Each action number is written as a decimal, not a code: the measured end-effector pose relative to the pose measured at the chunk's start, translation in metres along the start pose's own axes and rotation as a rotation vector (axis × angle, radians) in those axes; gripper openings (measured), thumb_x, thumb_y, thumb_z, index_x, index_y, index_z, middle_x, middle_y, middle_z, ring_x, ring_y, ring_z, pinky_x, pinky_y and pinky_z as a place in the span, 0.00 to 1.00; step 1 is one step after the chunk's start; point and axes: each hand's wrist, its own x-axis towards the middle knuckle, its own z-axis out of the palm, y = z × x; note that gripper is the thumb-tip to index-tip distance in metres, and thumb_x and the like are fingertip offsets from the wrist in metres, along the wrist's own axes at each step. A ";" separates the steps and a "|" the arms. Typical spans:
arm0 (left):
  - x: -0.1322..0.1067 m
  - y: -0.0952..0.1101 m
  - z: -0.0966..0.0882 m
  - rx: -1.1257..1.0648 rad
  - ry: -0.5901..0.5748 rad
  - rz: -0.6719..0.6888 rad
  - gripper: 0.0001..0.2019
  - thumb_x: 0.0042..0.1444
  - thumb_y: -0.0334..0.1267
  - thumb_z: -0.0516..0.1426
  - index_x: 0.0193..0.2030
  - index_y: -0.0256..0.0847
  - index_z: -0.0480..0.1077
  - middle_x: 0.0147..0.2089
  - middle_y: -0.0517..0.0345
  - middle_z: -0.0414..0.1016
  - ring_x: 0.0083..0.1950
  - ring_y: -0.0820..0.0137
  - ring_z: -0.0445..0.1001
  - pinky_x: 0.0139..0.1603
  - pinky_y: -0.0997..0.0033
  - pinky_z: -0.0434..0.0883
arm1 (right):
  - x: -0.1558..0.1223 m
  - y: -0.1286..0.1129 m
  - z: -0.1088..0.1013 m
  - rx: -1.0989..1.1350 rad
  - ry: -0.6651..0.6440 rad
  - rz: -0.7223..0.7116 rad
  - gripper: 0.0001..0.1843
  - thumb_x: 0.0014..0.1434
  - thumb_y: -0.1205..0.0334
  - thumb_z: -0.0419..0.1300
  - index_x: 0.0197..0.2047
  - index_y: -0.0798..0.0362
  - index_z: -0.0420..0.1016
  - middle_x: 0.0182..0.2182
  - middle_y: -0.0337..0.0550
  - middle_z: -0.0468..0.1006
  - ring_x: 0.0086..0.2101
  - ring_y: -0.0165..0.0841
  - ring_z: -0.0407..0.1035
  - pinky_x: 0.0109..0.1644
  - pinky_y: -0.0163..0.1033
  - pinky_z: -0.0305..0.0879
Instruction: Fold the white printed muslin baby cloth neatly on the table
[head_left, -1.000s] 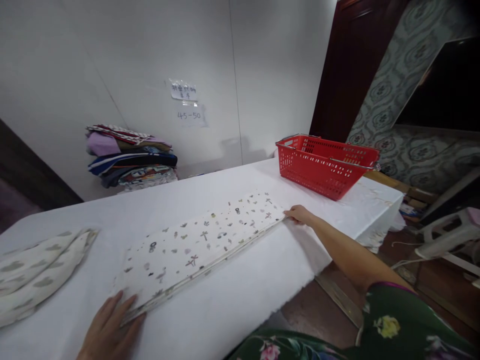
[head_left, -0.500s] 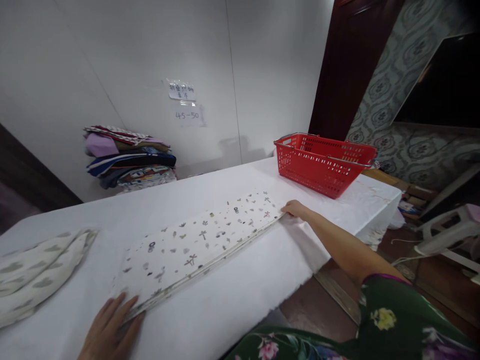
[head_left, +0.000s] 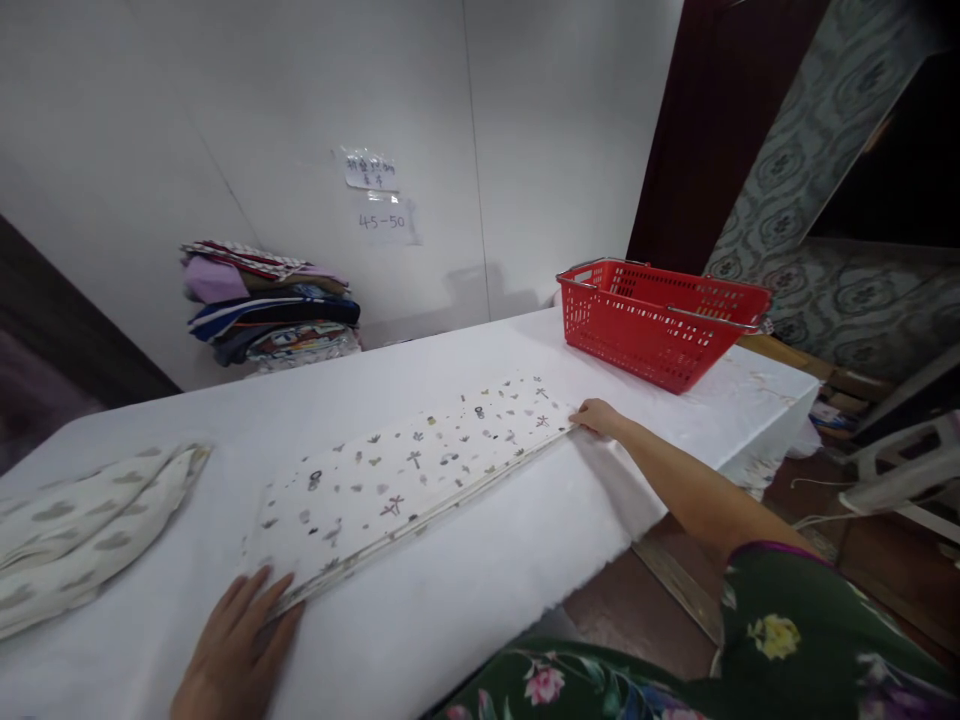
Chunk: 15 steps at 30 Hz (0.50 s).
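Observation:
A long strip of folded white cloth (head_left: 420, 465), printed with small palm trees and other little figures, lies flat and slantwise on the white-covered table. At its near left corner, my left hand (head_left: 238, 640) has the fingers on top and the thumb by the folded edge, closed on the corner. My right hand (head_left: 598, 417) pinches the near right corner, arm stretched out. The layered edge of the cloth runs between both hands. Left of it lies a cream cloth (head_left: 97, 530) with grey-green cloud-like shapes, loosely folded and partly out of view.
A red plastic basket (head_left: 660, 330) with metal handles stands at the table's back right. Behind the back left edge is a stack of folded fabrics (head_left: 274, 305) against the wall. Paper signs (head_left: 384, 220) hang on the wall. A pale plastic stool (head_left: 900, 465) is on the floor at right.
The view has shifted slightly, so everything sits a little further right. Both hands keep the same hold on the cloth's corners, and the cloth looks unchanged.

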 end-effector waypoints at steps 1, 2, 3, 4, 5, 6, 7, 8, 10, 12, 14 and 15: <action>0.001 0.003 -0.002 0.010 -0.001 0.007 0.20 0.53 0.49 0.47 0.48 0.43 0.67 0.57 0.49 0.64 0.65 0.55 0.54 0.63 0.48 0.58 | -0.002 -0.001 -0.001 -0.010 0.002 -0.002 0.10 0.45 0.59 0.65 0.24 0.56 0.70 0.12 0.36 0.64 0.18 0.27 0.60 0.22 0.31 0.53; 0.001 0.006 -0.004 0.016 -0.003 0.015 0.20 0.54 0.49 0.47 0.48 0.42 0.67 0.58 0.48 0.64 0.65 0.55 0.54 0.62 0.48 0.59 | -0.003 -0.003 -0.002 -0.015 0.001 -0.004 0.10 0.45 0.59 0.65 0.24 0.56 0.70 0.12 0.36 0.64 0.18 0.27 0.60 0.23 0.31 0.53; 0.002 0.010 -0.006 0.019 -0.001 0.016 0.21 0.54 0.49 0.47 0.49 0.41 0.67 0.58 0.47 0.63 0.65 0.55 0.54 0.62 0.48 0.59 | -0.005 -0.004 -0.003 -0.017 -0.004 -0.003 0.10 0.46 0.59 0.64 0.23 0.56 0.70 0.12 0.36 0.63 0.18 0.27 0.60 0.23 0.31 0.53; 0.002 0.013 -0.009 0.020 0.001 0.011 0.21 0.54 0.49 0.47 0.49 0.41 0.67 0.58 0.47 0.63 0.65 0.55 0.54 0.62 0.48 0.60 | -0.007 -0.005 -0.003 -0.014 -0.010 -0.003 0.10 0.47 0.59 0.64 0.23 0.57 0.70 0.11 0.35 0.63 0.18 0.27 0.60 0.22 0.31 0.52; 0.002 0.016 -0.010 0.018 0.003 0.004 0.21 0.55 0.49 0.47 0.49 0.40 0.67 0.58 0.47 0.63 0.65 0.55 0.54 0.62 0.49 0.60 | -0.009 -0.006 -0.003 -0.008 -0.014 -0.001 0.10 0.47 0.60 0.63 0.23 0.57 0.70 0.11 0.35 0.62 0.18 0.26 0.59 0.22 0.31 0.52; 0.002 0.019 -0.012 0.015 0.000 0.000 0.21 0.55 0.48 0.47 0.49 0.40 0.67 0.58 0.46 0.63 0.65 0.56 0.54 0.62 0.49 0.60 | -0.010 -0.006 -0.003 0.002 -0.016 -0.001 0.09 0.47 0.60 0.63 0.24 0.57 0.69 0.12 0.35 0.62 0.18 0.26 0.59 0.22 0.31 0.52; 0.002 0.021 -0.013 0.013 -0.002 -0.003 0.20 0.55 0.48 0.47 0.49 0.40 0.67 0.58 0.47 0.63 0.65 0.56 0.54 0.62 0.49 0.60 | -0.011 -0.007 -0.003 0.016 -0.016 -0.001 0.09 0.47 0.61 0.62 0.24 0.57 0.69 0.12 0.34 0.63 0.18 0.26 0.59 0.22 0.30 0.52; 0.001 0.023 -0.014 0.015 -0.003 -0.009 0.20 0.55 0.48 0.47 0.48 0.40 0.68 0.58 0.47 0.63 0.65 0.56 0.54 0.62 0.50 0.60 | -0.012 -0.008 -0.004 0.033 -0.014 -0.001 0.08 0.48 0.61 0.62 0.25 0.57 0.69 0.13 0.35 0.64 0.18 0.26 0.59 0.21 0.30 0.53; 0.001 0.025 -0.016 0.023 -0.007 -0.020 0.20 0.55 0.48 0.47 0.49 0.41 0.68 0.59 0.48 0.63 0.65 0.57 0.54 0.62 0.50 0.59 | -0.013 -0.008 -0.004 0.078 -0.012 0.001 0.07 0.49 0.61 0.60 0.27 0.57 0.68 0.15 0.36 0.66 0.19 0.26 0.61 0.22 0.30 0.55; 0.000 0.027 -0.018 0.032 -0.019 -0.031 0.19 0.56 0.47 0.47 0.50 0.41 0.68 0.60 0.49 0.62 0.65 0.59 0.53 0.63 0.51 0.59 | -0.014 -0.007 -0.004 0.125 -0.015 0.005 0.07 0.52 0.61 0.58 0.30 0.56 0.67 0.18 0.38 0.70 0.20 0.26 0.63 0.23 0.30 0.58; -0.001 0.030 -0.020 0.043 -0.044 -0.041 0.19 0.57 0.47 0.47 0.50 0.41 0.68 0.60 0.49 0.62 0.65 0.59 0.53 0.63 0.52 0.59 | -0.014 -0.004 -0.004 0.154 -0.009 0.010 0.07 0.53 0.60 0.57 0.32 0.56 0.67 0.20 0.39 0.71 0.21 0.27 0.64 0.24 0.30 0.60; -0.001 0.031 -0.021 0.050 -0.058 -0.047 0.20 0.57 0.47 0.48 0.50 0.41 0.68 0.60 0.49 0.63 0.65 0.59 0.53 0.63 0.52 0.59 | -0.014 -0.002 -0.004 0.157 0.001 0.012 0.07 0.54 0.60 0.57 0.33 0.56 0.67 0.19 0.39 0.71 0.20 0.27 0.64 0.24 0.30 0.60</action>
